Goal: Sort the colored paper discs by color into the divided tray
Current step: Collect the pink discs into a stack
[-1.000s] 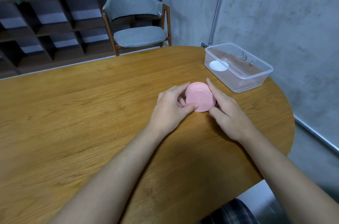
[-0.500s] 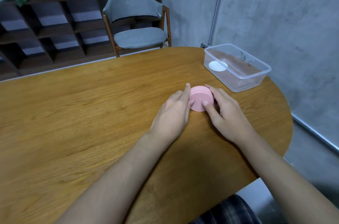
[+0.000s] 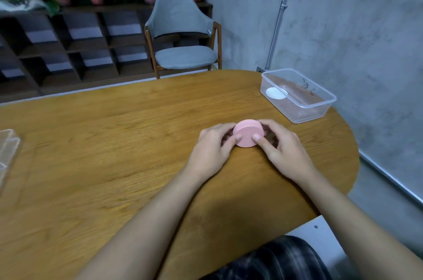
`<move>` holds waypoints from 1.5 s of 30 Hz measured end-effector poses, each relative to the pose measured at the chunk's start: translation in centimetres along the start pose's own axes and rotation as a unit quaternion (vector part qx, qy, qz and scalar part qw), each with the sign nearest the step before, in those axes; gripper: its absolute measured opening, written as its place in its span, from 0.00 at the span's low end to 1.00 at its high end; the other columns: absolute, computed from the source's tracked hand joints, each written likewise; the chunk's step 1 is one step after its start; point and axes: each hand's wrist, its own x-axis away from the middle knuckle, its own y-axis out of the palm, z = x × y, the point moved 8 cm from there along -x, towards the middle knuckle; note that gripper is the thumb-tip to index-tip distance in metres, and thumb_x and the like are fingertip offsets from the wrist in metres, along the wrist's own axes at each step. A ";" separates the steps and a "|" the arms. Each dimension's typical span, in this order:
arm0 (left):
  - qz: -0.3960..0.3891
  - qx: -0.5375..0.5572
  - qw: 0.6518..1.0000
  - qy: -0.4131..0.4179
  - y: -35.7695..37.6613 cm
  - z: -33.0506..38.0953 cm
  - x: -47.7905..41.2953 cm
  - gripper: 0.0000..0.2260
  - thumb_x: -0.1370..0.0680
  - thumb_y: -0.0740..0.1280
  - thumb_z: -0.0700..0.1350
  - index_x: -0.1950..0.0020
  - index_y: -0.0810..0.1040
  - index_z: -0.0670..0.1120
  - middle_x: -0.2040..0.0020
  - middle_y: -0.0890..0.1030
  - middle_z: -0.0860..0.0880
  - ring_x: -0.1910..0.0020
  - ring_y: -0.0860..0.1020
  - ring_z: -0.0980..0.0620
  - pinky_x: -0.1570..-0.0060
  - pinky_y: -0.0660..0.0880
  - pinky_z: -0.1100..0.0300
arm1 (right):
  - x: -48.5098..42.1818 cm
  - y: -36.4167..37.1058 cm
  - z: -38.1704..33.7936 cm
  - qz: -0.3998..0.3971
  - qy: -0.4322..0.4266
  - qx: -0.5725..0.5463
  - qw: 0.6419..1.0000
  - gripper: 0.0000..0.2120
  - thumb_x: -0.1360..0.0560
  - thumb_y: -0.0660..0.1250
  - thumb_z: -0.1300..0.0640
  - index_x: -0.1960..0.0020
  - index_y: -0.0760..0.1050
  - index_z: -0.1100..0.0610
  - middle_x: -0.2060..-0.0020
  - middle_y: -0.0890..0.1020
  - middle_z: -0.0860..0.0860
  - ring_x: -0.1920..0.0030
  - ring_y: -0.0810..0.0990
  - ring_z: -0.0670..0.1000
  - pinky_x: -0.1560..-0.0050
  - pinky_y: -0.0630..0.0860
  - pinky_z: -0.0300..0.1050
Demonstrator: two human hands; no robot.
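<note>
Clasping the thick round pink stack of paper discs [image 3: 248, 135] near the clear plastic tub [image 3: 320, 105], left hand [image 3: 211, 153] and right hand [image 3: 285, 153] curl fingers [image 3: 229, 144] round it; separating one disc likely comes next.

Pink round case [image 3: 248, 134], white disc [image 3: 275, 93], grey chair [image 3: 180, 34], brown woodgrain table [image 3: 114, 142].

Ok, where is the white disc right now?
In the head view the white disc lies inside the clear container at the far right of the table, in its left end, beyond and right of the pink round case.
</note>
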 end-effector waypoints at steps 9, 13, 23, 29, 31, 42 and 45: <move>-0.017 0.023 0.995 -0.100 -9.0 -1.8 5.9 0.09 0.18 0.70 0.49 0.40 0.85 0.50 0.55 0.87 0.55 0.56 0.84 0.59 0.52 0.76 0.66 | 0.5 5.6 -6.5 -0.062 0.025 -0.130 0.989 0.12 0.22 0.73 0.58 0.39 0.81 0.53 0.50 0.87 0.47 0.50 0.85 0.41 0.48 0.78 0.33; 0.005 0.011 0.992 -0.126 -15.3 -2.7 9.0 0.06 0.20 0.72 0.48 0.43 0.82 0.51 0.59 0.87 0.53 0.61 0.84 0.59 0.56 0.76 0.68 | 0.3 9.7 -11.1 -0.086 0.019 -0.143 0.986 0.10 0.24 0.75 0.57 0.43 0.82 0.53 0.51 0.86 0.46 0.55 0.86 0.44 0.53 0.77 0.34; 0.117 -0.050 0.976 -0.179 -29.9 -4.7 18.5 0.08 0.22 0.74 0.51 0.45 0.83 0.52 0.55 0.86 0.54 0.62 0.85 0.54 0.56 0.80 0.59 | 0.1 19.4 -25.1 -0.153 -0.076 -0.173 0.970 0.12 0.25 0.76 0.58 0.42 0.82 0.51 0.52 0.84 0.48 0.58 0.86 0.51 0.49 0.83 0.46; 0.171 -0.057 0.960 -0.216 -36.7 -7.3 23.5 0.08 0.22 0.75 0.50 0.45 0.83 0.52 0.54 0.84 0.53 0.60 0.85 0.48 0.54 0.83 0.48 | -0.3 25.5 -31.8 -0.188 -0.117 -0.193 0.956 0.10 0.25 0.75 0.57 0.46 0.82 0.45 0.51 0.84 0.46 0.59 0.86 0.54 0.48 0.83 0.57; 0.182 -0.060 0.955 -0.227 -38.6 -8.2 24.9 0.09 0.22 0.75 0.49 0.43 0.83 0.51 0.53 0.85 0.52 0.59 0.86 0.48 0.52 0.84 0.46 | -0.4 27.7 -33.4 -0.201 -0.119 -0.186 0.954 0.10 0.25 0.75 0.56 0.46 0.82 0.46 0.51 0.84 0.44 0.61 0.86 0.55 0.49 0.83 0.57; 0.202 -0.108 0.921 -0.315 -47.5 -12.9 30.9 0.07 0.19 0.71 0.46 0.42 0.82 0.46 0.49 0.84 0.47 0.64 0.80 0.70 0.65 0.72 0.77 | -1.6 40.1 -41.3 -0.276 -0.116 -0.184 0.936 0.10 0.27 0.75 0.52 0.47 0.81 0.45 0.53 0.83 0.43 0.61 0.86 0.52 0.50 0.84 0.56; 0.204 -0.142 0.913 -0.325 -49.2 -14.4 31.7 0.09 0.19 0.72 0.49 0.41 0.83 0.48 0.51 0.85 0.51 0.61 0.77 0.73 0.63 0.68 0.79 | -2.3 42.9 -42.6 -0.286 -0.130 -0.153 0.937 0.12 0.25 0.75 0.52 0.43 0.81 0.48 0.52 0.83 0.44 0.62 0.82 0.45 0.51 0.81 0.44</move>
